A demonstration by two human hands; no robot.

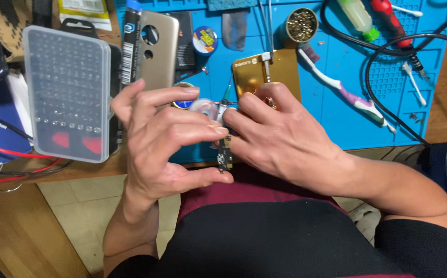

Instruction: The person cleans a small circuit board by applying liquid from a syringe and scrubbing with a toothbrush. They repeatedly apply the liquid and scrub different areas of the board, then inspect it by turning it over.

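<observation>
At the centre of the frame, the left hand (169,139) and right hand (280,136) are both pinching a small dark circuit board (225,157) between fingertips, just below a small white tape roll (204,108). Behind them a gold phone back cover (288,77) is lying on the blue repair mat (336,108), with a clear screwdriver-bit case (69,92) sitting at the left.

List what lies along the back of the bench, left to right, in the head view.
Clear plastic bit case → gold phone back cover → round blue tin → gold plate → brass-wool tip cleaner → toothbrush → black cable.
</observation>
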